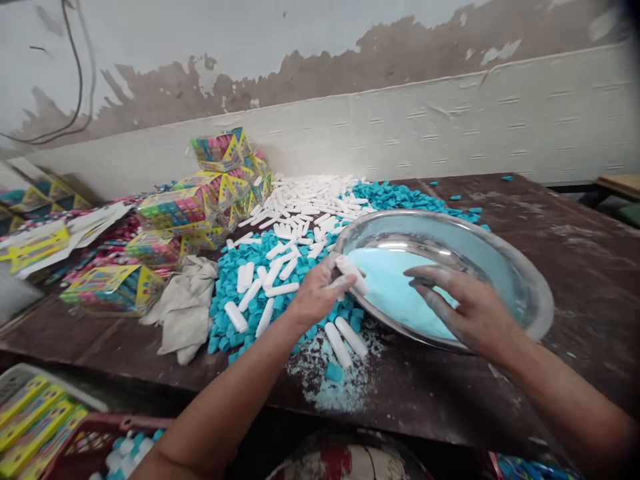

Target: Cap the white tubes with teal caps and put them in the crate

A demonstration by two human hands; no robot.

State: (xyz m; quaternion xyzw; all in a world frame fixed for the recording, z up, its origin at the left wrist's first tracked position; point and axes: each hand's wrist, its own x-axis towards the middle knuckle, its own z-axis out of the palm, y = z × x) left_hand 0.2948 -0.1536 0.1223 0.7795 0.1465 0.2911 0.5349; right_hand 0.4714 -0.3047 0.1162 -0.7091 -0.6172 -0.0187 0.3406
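Observation:
My left hand [323, 290] holds a white tube [351, 273] at the near left rim of a wide metal bowl [543, 303]. Light blue powder [395, 287] lies in the bowl. Over the bowl's right part is my right hand [465, 303], its thumb and fingers apart with nothing visible between them. Teal caps [225, 273] are heaped left of the bowl, with several white tubes [283, 289] on top. Two more white tubes [345, 340] lie in spilled powder near the table's front edge, beside one loose teal cap [333, 372].
Packed colourful boxes [175, 207] are stacked at the left, near a crumpled cloth [187, 307]. More white tubes [310, 193] and teal caps [400, 197] lie behind the bowl. A red crate [90, 427] stands below the dark table [575, 267] at lower left.

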